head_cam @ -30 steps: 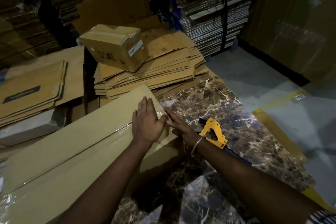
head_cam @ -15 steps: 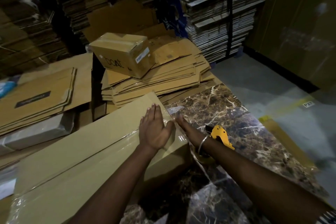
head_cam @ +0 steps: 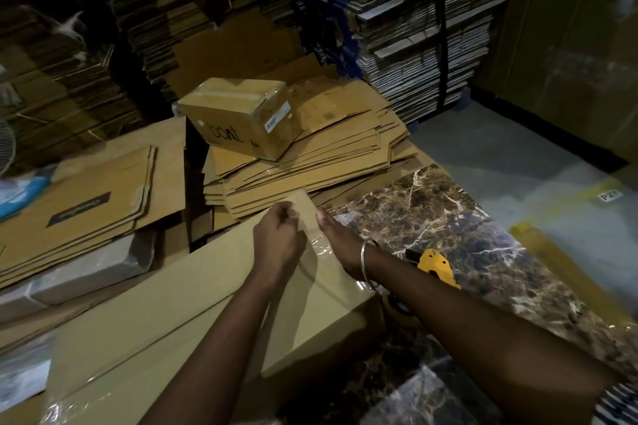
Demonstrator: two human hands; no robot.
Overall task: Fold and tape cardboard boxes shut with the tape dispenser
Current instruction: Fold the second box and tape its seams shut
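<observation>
A long tan cardboard box [head_cam: 193,314] lies across the marble table [head_cam: 466,238], with clear tape along its top seam and over its far end. My left hand [head_cam: 279,238] is on top of the far end, its fingers curled round the box's end edge. My right hand [head_cam: 336,241] lies against the far right corner over the shiny tape, thumb straight and fingertips hidden behind the edge. The yellow tape dispenser [head_cam: 435,267] rests on the marble just behind my right wrist, with neither hand on it.
A small taped box [head_cam: 241,117] sits on a stack of flat cartons [head_cam: 310,162] beyond the table. More flat cartons [head_cam: 79,203] lie at the left. Tall bundles of cardboard [head_cam: 421,21] fill the back, and grey floor [head_cam: 518,155] lies at the right.
My left hand has gone from lying flat on the box top to curling its fingers at the far end. My right hand has slid up to the far corner. The view has shifted slightly.
</observation>
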